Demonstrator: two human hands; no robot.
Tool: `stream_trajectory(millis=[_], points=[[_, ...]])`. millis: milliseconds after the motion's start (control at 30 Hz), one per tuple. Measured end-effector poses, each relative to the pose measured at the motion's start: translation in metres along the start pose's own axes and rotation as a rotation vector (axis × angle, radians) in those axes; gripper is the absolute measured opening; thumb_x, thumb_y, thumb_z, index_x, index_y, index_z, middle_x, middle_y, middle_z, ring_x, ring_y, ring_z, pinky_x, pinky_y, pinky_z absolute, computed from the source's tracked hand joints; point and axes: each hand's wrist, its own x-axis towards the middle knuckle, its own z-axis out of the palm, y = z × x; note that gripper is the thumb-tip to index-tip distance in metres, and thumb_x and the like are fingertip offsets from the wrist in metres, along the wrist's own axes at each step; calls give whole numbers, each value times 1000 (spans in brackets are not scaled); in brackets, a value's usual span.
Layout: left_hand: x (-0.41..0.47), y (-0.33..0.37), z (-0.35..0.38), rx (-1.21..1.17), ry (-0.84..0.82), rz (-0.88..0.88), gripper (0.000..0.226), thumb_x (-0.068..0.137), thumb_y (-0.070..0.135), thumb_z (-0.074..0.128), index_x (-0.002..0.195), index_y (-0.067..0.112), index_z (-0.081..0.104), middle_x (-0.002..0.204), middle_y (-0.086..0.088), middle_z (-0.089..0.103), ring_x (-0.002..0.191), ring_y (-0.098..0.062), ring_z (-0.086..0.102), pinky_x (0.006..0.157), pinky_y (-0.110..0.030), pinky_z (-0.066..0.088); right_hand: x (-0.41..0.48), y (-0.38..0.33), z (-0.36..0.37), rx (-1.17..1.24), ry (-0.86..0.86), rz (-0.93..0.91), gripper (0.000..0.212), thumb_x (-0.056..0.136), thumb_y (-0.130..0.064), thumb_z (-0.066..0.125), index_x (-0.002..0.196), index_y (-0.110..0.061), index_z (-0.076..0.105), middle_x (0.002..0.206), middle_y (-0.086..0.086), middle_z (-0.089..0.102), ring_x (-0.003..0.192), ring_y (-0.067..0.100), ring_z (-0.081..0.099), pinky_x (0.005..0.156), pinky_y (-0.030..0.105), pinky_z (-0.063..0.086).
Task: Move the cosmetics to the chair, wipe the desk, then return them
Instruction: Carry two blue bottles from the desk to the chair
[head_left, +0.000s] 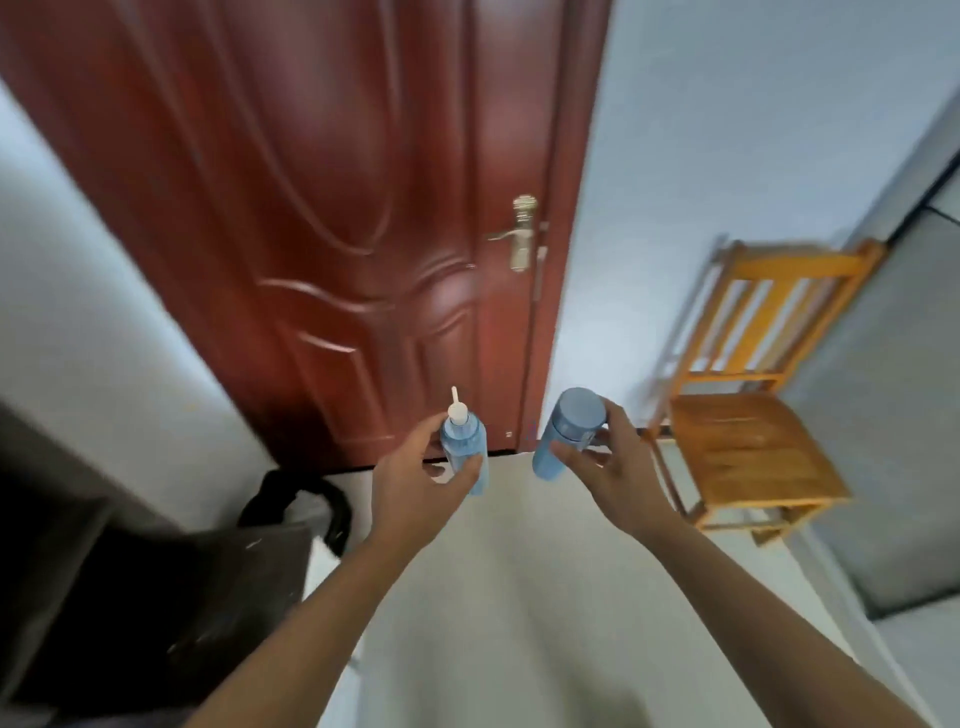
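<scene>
As hands (410, 486) (618, 483) grip bottles (464, 449) (570, 428), chair (748, 447) apart, right

Soft, even, cool light fills the frame, with a dull sheen on the red door (322, 208) at upper centre, motion blur smearing the wooden chair (748, 447) at right, and wide-angle bending toward the edges.

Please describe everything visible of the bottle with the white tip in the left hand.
The bottle is a slim, light blue cylinder, seemingly plastic, with a white cap ending in a thin pointed tip. It is held nearly upright in the air, tip up, in front of the door. The left hand grips its lower body; nothing else touches it.
</scene>
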Motion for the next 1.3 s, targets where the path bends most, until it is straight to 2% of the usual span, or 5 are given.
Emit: stream_trajectory(millis=[233, 467, 733, 900, 1300], points=[[25, 89, 216, -77, -182, 35, 64, 66, 59, 67, 122, 29, 63, 92, 19, 72, 80, -3, 69, 74, -27, 58, 9, 87, -200, -43, 196, 122, 58, 85, -27, 79, 132, -37, 46, 127, -15, 61, 113, -1, 59, 84, 12, 52], [62, 148, 366, -106, -275, 53, 60, 67, 55, 73, 120, 28, 64, 99, 28, 70, 91, 1, 68, 76, -33, 61, 53, 139, -341, -105, 342, 232, 62, 84, -29, 80, 136, -32, 46, 128, -14, 60, 115, 8, 59, 89, 25, 54], [157, 149, 488, -96, -377, 57, 51, 73, 30, 86, 115, 37, 59, 99, 37, 62, 99, 12, 61, 76, -6, 52, 152, 206, -413, -196, 409, 342, 59, 84, -33, 79, 132, -32, 45, 122, -18, 57, 108, 4, 56, 73, 4, 45], [229, 131, 575, -81, -440, 22, 57, 74, 31, 86, 124, 27, 59, 110, 24, 62, 91, 7, 63, 78, -8, 52, 232, 256, -453, -262, 405, 461, 64, 84, -32, 79, 137, -25, 44, 127, -12, 55, 112, 9, 54, 87, 23, 50], [294, 72, 753, 40, -569, -116, 65, 73, 31, 87, 129, 23, 55, 122, 10, 66, 105, -2, 62, 72, 0, 47, 343, 411, -526, -271, 358, 617, 61, 82, -46, 79, 129, -42, 41, 115, -27, 54, 100, 0, 60, 82, 20, 52]])
